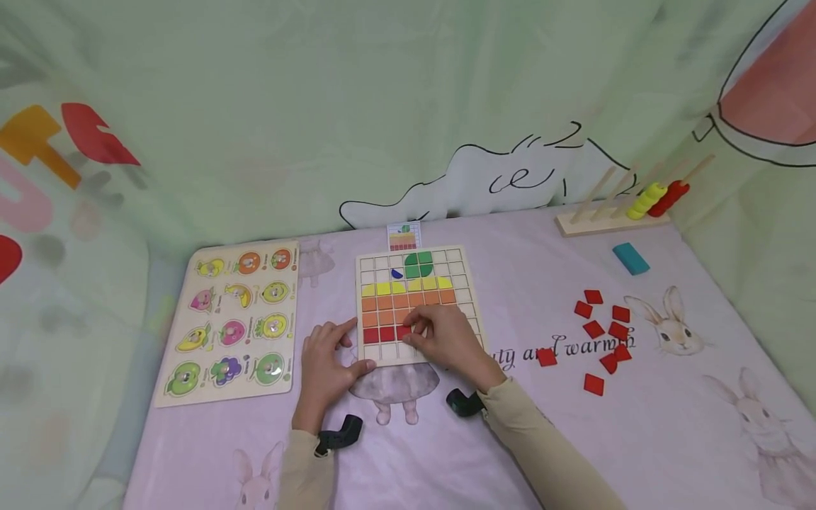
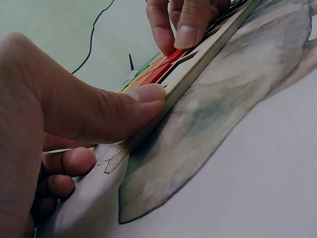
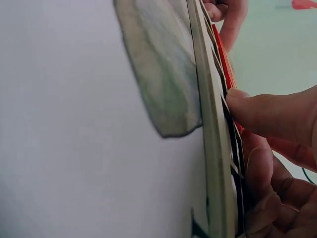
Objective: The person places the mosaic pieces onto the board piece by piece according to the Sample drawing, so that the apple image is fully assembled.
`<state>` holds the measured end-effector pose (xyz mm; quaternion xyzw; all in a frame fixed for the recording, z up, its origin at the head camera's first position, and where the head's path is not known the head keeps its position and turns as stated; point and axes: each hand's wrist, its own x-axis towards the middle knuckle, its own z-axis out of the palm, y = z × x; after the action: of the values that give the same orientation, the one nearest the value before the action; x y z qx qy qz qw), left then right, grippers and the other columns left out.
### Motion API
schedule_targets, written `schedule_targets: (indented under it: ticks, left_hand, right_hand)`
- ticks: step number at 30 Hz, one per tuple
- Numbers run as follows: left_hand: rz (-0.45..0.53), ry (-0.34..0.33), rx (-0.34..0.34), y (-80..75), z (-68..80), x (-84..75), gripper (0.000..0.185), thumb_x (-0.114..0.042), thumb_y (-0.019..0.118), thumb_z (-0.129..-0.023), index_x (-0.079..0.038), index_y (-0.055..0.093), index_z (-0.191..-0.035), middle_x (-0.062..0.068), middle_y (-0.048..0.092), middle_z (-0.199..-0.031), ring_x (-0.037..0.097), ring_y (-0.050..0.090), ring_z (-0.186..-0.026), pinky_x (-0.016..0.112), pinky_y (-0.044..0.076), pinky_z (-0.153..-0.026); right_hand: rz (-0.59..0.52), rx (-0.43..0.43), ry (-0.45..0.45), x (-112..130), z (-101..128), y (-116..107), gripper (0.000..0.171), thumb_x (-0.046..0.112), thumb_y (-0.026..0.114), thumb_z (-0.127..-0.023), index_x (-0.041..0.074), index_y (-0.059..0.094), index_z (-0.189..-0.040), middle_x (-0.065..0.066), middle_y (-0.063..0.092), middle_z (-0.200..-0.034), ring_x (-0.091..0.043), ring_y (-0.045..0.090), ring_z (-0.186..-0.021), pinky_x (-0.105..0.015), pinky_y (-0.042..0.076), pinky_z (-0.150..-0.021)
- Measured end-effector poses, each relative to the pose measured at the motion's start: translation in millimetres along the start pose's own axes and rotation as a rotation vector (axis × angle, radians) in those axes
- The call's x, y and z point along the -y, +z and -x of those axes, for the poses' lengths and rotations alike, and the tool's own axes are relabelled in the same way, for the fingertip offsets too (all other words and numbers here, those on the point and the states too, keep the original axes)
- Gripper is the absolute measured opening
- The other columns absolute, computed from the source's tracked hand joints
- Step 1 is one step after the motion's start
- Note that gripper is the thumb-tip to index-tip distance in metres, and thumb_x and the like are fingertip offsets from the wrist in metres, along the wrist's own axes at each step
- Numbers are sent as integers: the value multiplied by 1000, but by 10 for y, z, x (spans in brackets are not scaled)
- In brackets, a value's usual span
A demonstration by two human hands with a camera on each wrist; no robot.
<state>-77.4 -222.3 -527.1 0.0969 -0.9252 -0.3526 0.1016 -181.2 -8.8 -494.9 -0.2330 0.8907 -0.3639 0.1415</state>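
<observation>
A wooden grid board [image 1: 385,352] lies before me, with red tiles [image 1: 379,334] in a lower row, orange tiles [image 1: 385,302] above, then yellow pieces [image 1: 408,286]. A green apple-like shape [image 1: 418,264] and a small blue piece [image 1: 397,273] sit near its top. My left hand [image 1: 325,365] holds the board's near left corner, thumb on the front edge [image 2: 148,94] and index finger at the side. With thumb and index finger, my right hand [image 1: 446,340] pinches a red square tile [image 1: 402,331] at the third place of the red row. The fingers partly cover this tile.
Several loose red tiles [image 1: 594,329] lie to the right. Behind them are a teal block [image 1: 631,258] and a peg stand [image 1: 612,224] with yellow and red beads. A fruit puzzle board [image 1: 219,340] lies left; a small pattern card [image 1: 404,237] touches the grid board's far side.
</observation>
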Motion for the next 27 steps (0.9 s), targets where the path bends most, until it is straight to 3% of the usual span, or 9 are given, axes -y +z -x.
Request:
schedule_targets:
  ticks: [9,15,17,21,27]
  left_hand:
    - [-7,13,3,15,-4,-13,75,-32,94,-69,-7,72,-136,1,57,-88,19,47,-92,40,34,-84]
    - [5,16,-11,32,9,-32,76,-33,95,-69,-7,72,-136,2,57,-87,19,48,-92,40,34,-84]
    - [6,13,-9,41,13,-37,76,-34,95,-69,-7,71,-137,2,57,-87,19,48,-92,40,35,-84]
    - [1,-6,-3,41,20,-29,77,-30,95,-68,-8,71,-138,0,56,-87,18,48,-93,40,34,-85]
    - [-3,-17,3,2,30,-20,76,-28,93,-67,-8,71,-137,1,56,-87,19,47,-93,40,34,-85]
  right_hand:
    - [-49,12,-55,-33,20,-84,19,13,87,-86,10,81,-104,4,66,-76,-9,52,-62,-23,41,-57]
    - [-53,-74,-66,-213,71,-469,24,18,86,-89,6,79,-109,-1,71,-83,-14,60,-73,-27,50,-67]
    - [-4,-125,-13,-351,125,-684,27,20,85,-91,5,78,-112,-5,72,-88,-19,62,-78,-29,50,-70]
    - [152,-178,183,-699,322,-1148,36,25,81,-94,4,74,-123,-14,73,-101,-29,65,-87,-32,50,-70]
    - [305,-140,439,-1259,639,-1635,51,27,80,-93,-1,65,-133,-29,66,-116,-43,58,-100,-48,51,-71]
